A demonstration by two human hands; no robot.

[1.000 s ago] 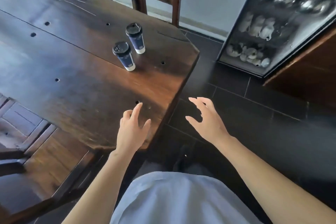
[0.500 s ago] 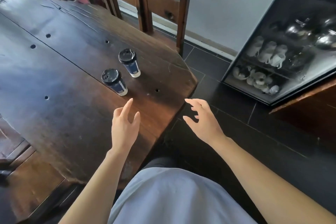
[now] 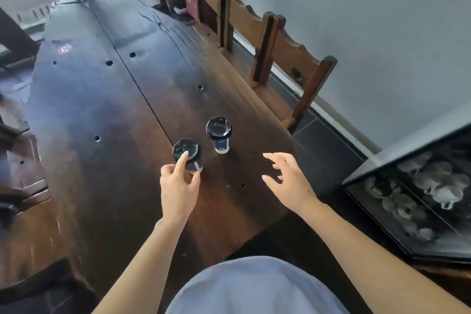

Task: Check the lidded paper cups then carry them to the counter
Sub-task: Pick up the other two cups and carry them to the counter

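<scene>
Two dark blue paper cups with black lids stand upright on the dark wooden table. The nearer cup is at the tips of my left hand: the index finger lies on its lid and the thumb reaches beside its wall. The farther cup stands a little to the right and behind it, untouched. My right hand hovers over the table's right edge with fingers spread, holding nothing, right of both cups.
Wooden chairs line the table's far side along a grey wall. A dark glass-fronted cabinet with pale crockery stands at the right on black floor tiles. A bench sits at the left.
I have stepped closer to the table. My left hand has moved forward onto the nearer cup's lid. My right hand has advanced over the table edge.
</scene>
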